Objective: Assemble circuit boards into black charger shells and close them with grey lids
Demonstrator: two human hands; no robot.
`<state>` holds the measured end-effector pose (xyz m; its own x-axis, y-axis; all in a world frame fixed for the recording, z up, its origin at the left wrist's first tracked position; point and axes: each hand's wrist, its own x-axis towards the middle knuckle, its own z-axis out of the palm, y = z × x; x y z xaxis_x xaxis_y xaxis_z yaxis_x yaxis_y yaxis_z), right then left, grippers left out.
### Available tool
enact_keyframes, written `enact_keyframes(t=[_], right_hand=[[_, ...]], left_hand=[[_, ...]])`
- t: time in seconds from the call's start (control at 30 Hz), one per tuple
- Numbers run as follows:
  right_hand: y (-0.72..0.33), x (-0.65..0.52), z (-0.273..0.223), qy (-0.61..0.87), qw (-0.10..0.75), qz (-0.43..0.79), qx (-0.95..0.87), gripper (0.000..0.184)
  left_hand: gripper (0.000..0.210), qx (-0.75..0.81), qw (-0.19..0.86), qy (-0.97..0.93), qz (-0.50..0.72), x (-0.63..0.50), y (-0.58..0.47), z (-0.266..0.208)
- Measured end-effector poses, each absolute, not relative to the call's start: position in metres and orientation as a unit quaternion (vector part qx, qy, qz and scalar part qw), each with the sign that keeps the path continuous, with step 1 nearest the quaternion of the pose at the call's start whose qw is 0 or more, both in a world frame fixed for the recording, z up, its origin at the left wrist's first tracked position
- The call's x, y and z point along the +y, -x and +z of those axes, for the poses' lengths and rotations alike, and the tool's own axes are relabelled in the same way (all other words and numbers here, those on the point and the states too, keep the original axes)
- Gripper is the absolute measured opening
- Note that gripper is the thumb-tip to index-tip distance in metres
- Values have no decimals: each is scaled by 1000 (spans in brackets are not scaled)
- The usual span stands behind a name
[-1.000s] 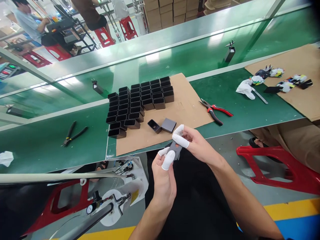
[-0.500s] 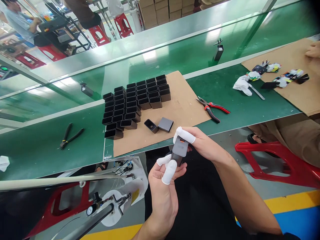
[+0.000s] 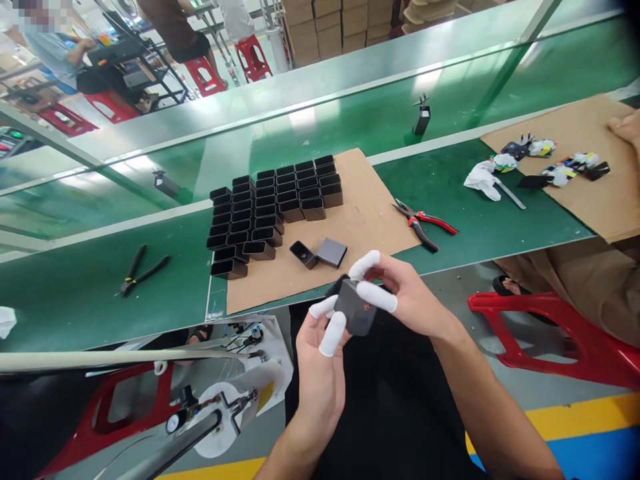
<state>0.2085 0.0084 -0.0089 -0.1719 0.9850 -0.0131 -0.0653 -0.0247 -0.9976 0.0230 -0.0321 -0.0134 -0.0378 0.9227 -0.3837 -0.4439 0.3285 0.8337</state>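
Two forearms angle inward from 4 and 7 o'clock. Right hand at 3 o'clock and left hand at 7 curl partway, closed to the width of the dark casing tilted between them. White finger covers pinch it. Small orange mark at its 3 o'clock.

Green bench. Cardboard sheet in mid., w/ rows of open blk cases on top; 2nd sheet far R. Cutting pliers on L. Red/blk long-nose pliers at 1st sheet's edge.
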Motion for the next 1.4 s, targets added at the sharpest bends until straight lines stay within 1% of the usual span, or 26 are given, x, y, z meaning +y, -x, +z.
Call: enact_keyframes(t=[0.03,0.13,0.2,0.27,0.3,0.37,0.43,0.53,0.6,0.73,0.87,0.9,1.0,1.2,1.4], right_hand=[[-209,4,-14,436,487,538,-533,24],[-214,-2,-32,441,528,480,-545,33],[-217,0,-45,481,543,436,-532,38],[-220,6,-55,517,557,382,-525,42],[-221,11,-59,527,565,359,-524,44],[-221,20,-64,536,574,328,-525,48],[-220,28,-68,547,573,307,-527,48],[-215,36,-73,583,567,271,-515,42],[-211,39,-76,610,569,245,-494,37],[-205,43,-80,651,571,211,-454,35],[-202,44,-74,686,546,178,-446,34],[-202,44,-72,691,537,171,-453,34],[-202,43,-66,692,507,161,-488,32],[-206,40,-60,676,457,150,-559,28],[-200,40,-63,673,447,95,-582,23]], left_hand=[[40,485,632,-273,539,-24,-22,-18],[26,441,558,-421,562,2,-21,-36],[13,416,440,-560,566,21,-27,-49],[4,412,285,-655,566,39,-39,-63],[3,411,243,-669,569,47,-46,-70],[5,415,216,-671,576,59,-62,-85],[12,423,213,-663,580,67,-75,-98],[32,438,218,-646,586,69,-84,-113],[40,440,237,-644,580,68,-82,-118],[49,422,321,-662,529,68,-72,-114],[72,408,418,-677,449,74,-67,-106],[73,407,434,-677,433,77,-67,-104],[65,411,463,-673,405,82,-65,-99],[57,411,475,-671,393,81,-59,-90],[54,401,472,-679,395,81,-56,-88]])
